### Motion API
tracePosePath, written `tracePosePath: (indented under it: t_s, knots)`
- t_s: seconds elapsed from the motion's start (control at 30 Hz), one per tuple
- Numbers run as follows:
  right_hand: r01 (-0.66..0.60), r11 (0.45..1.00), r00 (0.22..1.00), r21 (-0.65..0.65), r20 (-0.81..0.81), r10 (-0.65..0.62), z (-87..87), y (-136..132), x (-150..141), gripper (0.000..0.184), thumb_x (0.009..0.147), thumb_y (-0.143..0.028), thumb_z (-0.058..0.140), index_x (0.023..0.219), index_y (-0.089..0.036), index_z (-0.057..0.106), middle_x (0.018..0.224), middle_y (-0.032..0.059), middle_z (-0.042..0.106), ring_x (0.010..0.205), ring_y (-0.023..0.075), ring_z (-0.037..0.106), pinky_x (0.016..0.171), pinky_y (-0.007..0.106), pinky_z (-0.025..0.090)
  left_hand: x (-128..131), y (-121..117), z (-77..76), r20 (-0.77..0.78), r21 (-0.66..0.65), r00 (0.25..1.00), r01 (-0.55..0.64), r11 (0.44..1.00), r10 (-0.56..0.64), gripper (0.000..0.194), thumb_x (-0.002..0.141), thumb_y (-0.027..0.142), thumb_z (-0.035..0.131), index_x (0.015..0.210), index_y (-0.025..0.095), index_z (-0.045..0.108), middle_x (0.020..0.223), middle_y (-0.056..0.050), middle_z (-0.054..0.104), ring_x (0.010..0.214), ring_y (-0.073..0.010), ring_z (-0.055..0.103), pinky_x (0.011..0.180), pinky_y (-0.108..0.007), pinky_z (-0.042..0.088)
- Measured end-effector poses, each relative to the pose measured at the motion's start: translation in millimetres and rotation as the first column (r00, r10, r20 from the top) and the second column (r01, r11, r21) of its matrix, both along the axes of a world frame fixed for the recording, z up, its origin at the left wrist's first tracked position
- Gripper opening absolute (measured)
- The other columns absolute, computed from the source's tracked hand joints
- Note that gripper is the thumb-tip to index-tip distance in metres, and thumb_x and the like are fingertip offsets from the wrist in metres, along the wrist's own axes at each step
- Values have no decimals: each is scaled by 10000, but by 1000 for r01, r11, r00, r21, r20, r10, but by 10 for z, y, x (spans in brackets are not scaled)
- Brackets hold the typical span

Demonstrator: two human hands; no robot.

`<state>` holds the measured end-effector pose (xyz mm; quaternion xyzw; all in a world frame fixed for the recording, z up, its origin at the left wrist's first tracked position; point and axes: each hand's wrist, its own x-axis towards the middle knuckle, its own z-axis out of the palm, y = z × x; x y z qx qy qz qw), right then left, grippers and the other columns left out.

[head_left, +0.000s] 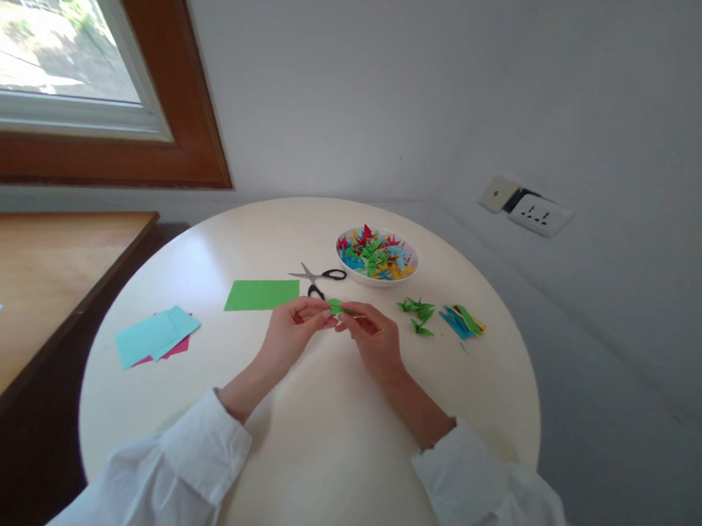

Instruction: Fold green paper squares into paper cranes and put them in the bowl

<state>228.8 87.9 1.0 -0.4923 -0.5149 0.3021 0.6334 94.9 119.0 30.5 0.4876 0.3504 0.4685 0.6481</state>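
Observation:
Between my fingertips is a small piece of folded green paper (334,305), its lower part hidden by the fingers. My left hand (294,323) pinches it from the left, and my right hand (375,337) grips it from the right. Just beyond the left fingers lie open scissors (312,275) with black handles. A flat green sheet of paper (263,294) rests left of them. Several green paper cranes (421,309) sit on the table to the right of my right hand.
On the round white table (326,453) stands a white bowl (375,281) of colourful paper cranes at the back. Coloured paper strips (463,322) lie at the right, light blue sheets (149,337) over red ones at the left. A wooden surface (43,273) adjoins on the left.

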Motion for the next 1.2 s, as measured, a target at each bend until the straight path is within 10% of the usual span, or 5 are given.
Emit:
tracePosePath:
  t_s: [1.2]
  knots:
    - [28, 999, 997, -19, -69, -30, 23, -6, -83, 102, 692, -287, 605, 687, -185, 614, 623, -7, 614, 574, 121, 550, 551, 239, 458, 53, -61, -52, -146, 222, 978, -112, 969, 147, 101, 644, 246, 676, 654, 152, 641, 587, -11, 655, 586, -141, 621, 618, -264, 515]
